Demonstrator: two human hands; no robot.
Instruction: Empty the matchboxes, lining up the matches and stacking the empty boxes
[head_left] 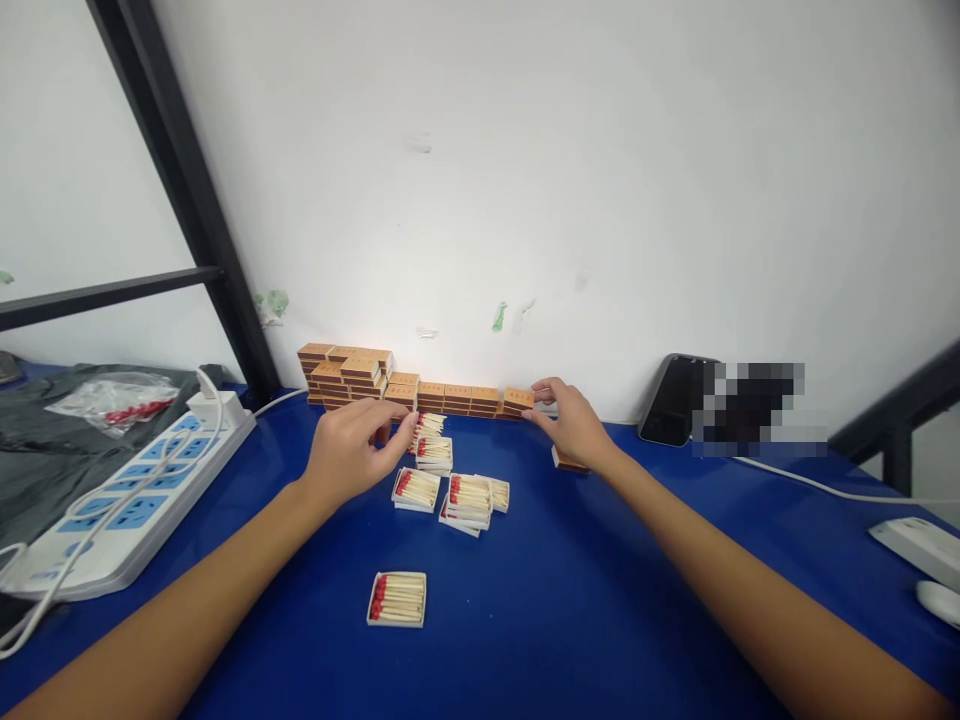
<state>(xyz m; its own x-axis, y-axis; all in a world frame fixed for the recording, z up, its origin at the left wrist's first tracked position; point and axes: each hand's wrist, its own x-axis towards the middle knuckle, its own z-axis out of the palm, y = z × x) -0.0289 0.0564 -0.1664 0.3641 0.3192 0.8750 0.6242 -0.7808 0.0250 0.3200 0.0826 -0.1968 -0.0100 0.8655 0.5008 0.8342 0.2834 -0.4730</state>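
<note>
My right hand has its thumb and forefinger closed on an orange-brown matchbox at the right end of a low row of matchboxes along the wall. Beneath that hand another matchbox lies partly covered. My left hand is curled, thumb and forefinger tips together beside a tray of red-headed matches; whatever they pinch is hidden. Behind it rises a higher stack of matchboxes. Nearer are more open match trays, a small pile of trays, and a single tray.
At left lies a white power strip with cables, beside a dark cloth holding a clear plastic bag. A black phone-like device leans on the wall at right. White devices sit at the far right edge.
</note>
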